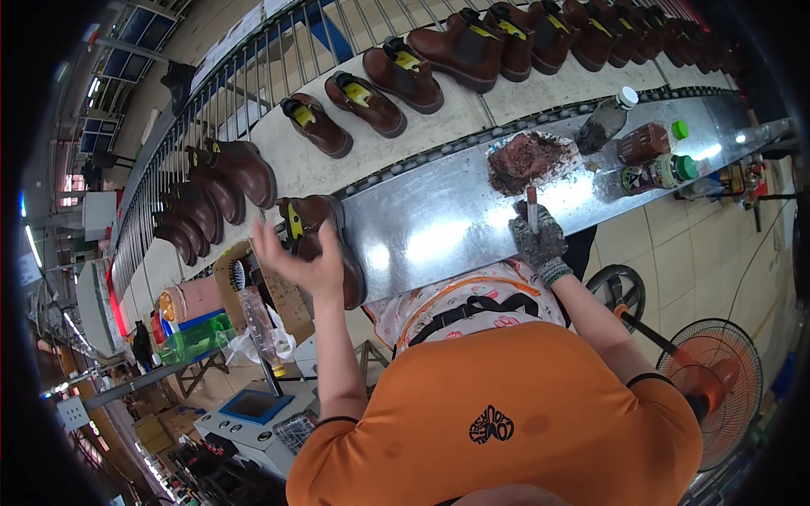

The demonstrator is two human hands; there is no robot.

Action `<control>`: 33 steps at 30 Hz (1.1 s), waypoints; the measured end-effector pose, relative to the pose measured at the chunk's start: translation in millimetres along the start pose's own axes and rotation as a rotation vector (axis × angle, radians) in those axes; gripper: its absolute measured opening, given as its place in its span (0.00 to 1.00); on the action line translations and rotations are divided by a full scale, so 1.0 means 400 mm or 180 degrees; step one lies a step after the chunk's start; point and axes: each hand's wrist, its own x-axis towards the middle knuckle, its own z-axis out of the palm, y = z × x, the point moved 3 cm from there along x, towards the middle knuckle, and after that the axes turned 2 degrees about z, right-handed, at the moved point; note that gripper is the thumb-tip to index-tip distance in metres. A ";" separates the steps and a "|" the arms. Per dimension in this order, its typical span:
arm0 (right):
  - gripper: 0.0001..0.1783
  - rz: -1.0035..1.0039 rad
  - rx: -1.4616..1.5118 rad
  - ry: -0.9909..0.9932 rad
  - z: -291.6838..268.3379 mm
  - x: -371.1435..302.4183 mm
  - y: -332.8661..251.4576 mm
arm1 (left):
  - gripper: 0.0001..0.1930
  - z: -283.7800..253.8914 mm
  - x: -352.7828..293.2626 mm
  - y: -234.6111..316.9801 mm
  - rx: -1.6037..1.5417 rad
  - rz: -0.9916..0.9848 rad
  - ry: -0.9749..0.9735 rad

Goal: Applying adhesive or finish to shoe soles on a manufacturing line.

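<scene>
My left hand (305, 263) is bare, its fingers spread and holding nothing. It is in front of a dark brown ankle boot (353, 274) at the left end of the metal work surface (405, 240); I cannot tell whether they touch. My right hand (540, 239), in a stained grey knit glove, is closed around a short stick-like tool (531, 205) with a reddish-brown end. Just beyond that tool, a heap of dark brown, crumbly-looking matter (530, 160) lies on a soiled sheet.
Brown boots (460, 51) line the conveyor (287, 173) beyond the work surface. Several bottles, one with a white cap (603, 122), stand at the right. A cardboard box (283, 295) with a brush sits at the left. An orange fan (713, 379) stands at the lower right.
</scene>
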 end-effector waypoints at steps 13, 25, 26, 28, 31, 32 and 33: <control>0.21 -0.0023 -0.0148 0.0022 -0.002 -0.008 -0.004 | 0.30 0.605 0.174 -0.157 0.1746 0.2075 -0.3529; 0.24 0.0045 0.0162 -0.0205 -0.028 -0.018 -0.007 | 0.25 0.278 0.160 -0.065 -0.0004 0.0584 -0.1893; 0.26 0.0519 0.0433 -0.0430 -0.021 -0.020 0.016 | 0.24 0.244 0.144 -0.055 -0.0439 0.0324 -0.1690; 0.33 -0.0158 0.0251 0.0009 -0.015 -0.039 0.032 | 0.23 0.169 0.115 -0.018 -0.1120 -0.0180 -0.1466; 0.36 0.0111 0.0449 0.0084 -0.047 -0.094 -0.027 | 0.25 0.076 0.066 0.035 -0.1260 -0.0271 -0.1342; 0.39 -0.0308 0.1080 0.0230 -0.037 -0.099 -0.032 | 0.25 0.061 0.045 0.045 -0.1145 -0.0226 -0.1354; 0.39 -0.0295 0.1046 0.0189 -0.036 -0.095 -0.036 | 0.26 0.049 0.026 0.053 -0.1031 -0.0181 -0.1367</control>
